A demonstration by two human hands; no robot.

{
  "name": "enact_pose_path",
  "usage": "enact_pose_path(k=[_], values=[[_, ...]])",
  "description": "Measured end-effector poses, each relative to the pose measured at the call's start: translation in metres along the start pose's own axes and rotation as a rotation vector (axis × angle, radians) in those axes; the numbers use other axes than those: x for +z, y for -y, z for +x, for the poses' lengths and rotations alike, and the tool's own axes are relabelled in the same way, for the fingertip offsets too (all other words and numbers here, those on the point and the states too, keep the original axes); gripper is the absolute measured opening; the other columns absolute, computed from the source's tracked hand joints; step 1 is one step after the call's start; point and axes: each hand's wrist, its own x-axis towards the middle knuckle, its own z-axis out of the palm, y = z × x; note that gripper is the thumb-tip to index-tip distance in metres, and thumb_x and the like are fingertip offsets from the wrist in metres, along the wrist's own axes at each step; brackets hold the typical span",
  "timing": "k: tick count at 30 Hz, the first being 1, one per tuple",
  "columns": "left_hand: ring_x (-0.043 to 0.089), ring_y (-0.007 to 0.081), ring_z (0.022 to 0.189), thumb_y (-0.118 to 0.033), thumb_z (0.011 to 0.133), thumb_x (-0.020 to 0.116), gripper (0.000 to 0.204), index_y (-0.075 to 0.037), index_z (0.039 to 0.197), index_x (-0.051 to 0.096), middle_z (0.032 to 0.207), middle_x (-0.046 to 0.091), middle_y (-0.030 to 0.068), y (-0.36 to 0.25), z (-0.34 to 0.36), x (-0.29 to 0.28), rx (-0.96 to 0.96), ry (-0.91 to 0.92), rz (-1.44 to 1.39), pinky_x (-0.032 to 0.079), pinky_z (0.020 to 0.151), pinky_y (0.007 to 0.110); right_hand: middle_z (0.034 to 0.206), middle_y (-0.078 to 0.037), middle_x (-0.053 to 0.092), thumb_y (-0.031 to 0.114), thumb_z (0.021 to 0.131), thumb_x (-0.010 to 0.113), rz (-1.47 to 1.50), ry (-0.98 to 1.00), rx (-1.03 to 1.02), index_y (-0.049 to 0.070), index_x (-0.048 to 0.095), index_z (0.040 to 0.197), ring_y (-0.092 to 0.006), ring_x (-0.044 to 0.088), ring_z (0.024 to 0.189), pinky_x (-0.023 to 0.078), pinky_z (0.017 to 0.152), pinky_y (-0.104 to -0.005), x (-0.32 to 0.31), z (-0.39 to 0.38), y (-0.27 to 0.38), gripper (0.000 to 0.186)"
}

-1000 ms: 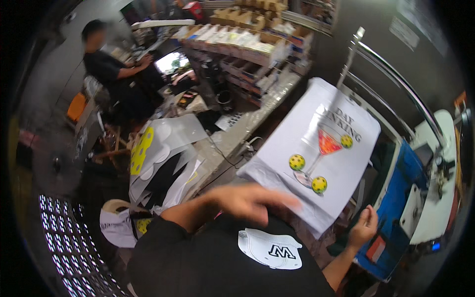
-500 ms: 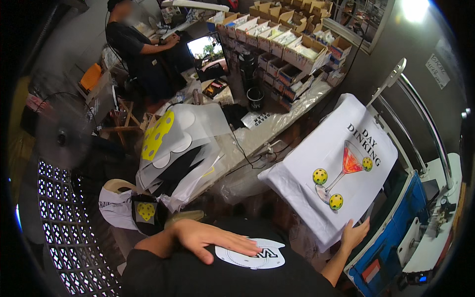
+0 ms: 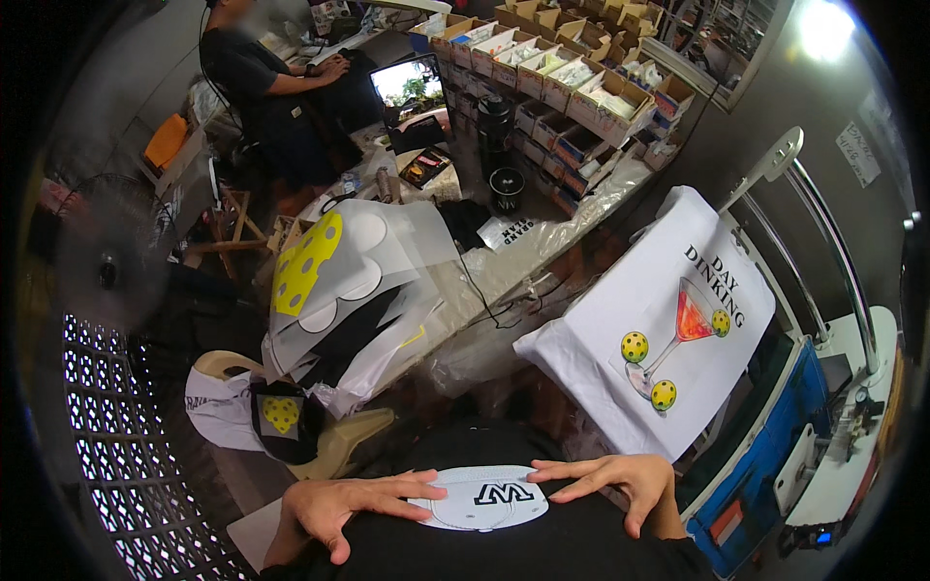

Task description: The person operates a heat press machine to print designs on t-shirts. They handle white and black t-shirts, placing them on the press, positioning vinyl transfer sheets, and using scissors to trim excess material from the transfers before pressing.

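Observation:
Against the black cloth over my body lies a flat white oval piece [image 3: 463, 508], with a stitched-looking outline and a bold black letter. Whether it is loose or fixed to the cloth, I cannot tell. My left hand [image 3: 354, 505] spreads its fingers over the left end. From the other side my right hand [image 3: 620, 482] reaches in, fingertips at the right end and thumb apart. Both hands are open. To the right, a white shirt-like cloth [image 3: 591, 334] printed with a red cocktail glass and yellow balls is draped over a flat support, touched by neither hand.
A chrome-barred machine [image 3: 841, 261] stands at the right. Stacked sheets [image 3: 387, 261] with a yellow print and caps [image 3: 281, 414] are at the left. Behind are a mug [image 3: 507, 190], a screen [image 3: 407, 89] and boxes [image 3: 601, 107]. A person [image 3: 266, 87] works at the far left.
My right hand has left the printed white cloth and come to the right end of the oval piece. My left hand has slid left to its other end.

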Motion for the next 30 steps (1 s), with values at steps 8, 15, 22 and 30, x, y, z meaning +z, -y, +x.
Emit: enact_pose_path(k=[8,15,22,30], values=[[0.010,0.0405,0.152,-0.070,0.070,0.075,0.110,-0.003,0.151,0.040,0.162,0.024,0.0234,-0.024,0.001,-0.006,-0.136,0.009,-0.022,0.010,0.120,0.055,0.158,-0.026,0.030,0.052,0.074,0.084,-0.067,-0.026,0.058,0.003,0.051,0.145,-0.0400,0.020,0.151,0.015,0.120,-0.0533,0.002,-0.016,0.022,0.092],[0.016,0.0391,0.152,-0.060,0.077,0.077,0.103,-0.002,0.152,0.038,0.163,0.022,0.0225,-0.037,0.020,0.004,-0.189,0.061,0.042,0.014,0.120,0.053,0.154,-0.031,0.034,0.059,0.075,0.080,-0.058,-0.071,0.115,0.002,0.056,0.141,-0.0464,0.027,0.147,0.018,0.116,-0.0611,0.005,-0.048,0.021,0.090],[0.027,0.0373,0.149,-0.054,0.080,0.077,0.092,-0.002,0.149,0.044,0.160,0.031,0.0200,-0.049,0.038,0.012,-0.200,0.030,0.070,0.022,0.120,0.049,0.146,-0.028,0.046,0.056,0.085,0.073,-0.259,-0.045,-0.006,0.002,0.054,0.141,-0.0411,0.048,0.133,0.039,0.109,-0.0513,0.002,-0.052,0.062,0.080],[0.021,0.0584,0.143,-0.075,0.080,0.063,0.103,0.009,0.139,0.049,0.153,0.031,0.0340,-0.045,-0.010,0.029,0.550,-0.355,-0.626,0.015,0.114,0.072,0.154,-0.035,0.028,0.085,0.062,0.067,-0.084,-0.246,0.027,0.009,0.051,0.146,-0.0514,0.028,0.143,0.030,0.111,-0.0584,-0.015,-0.097,0.068,0.115]])
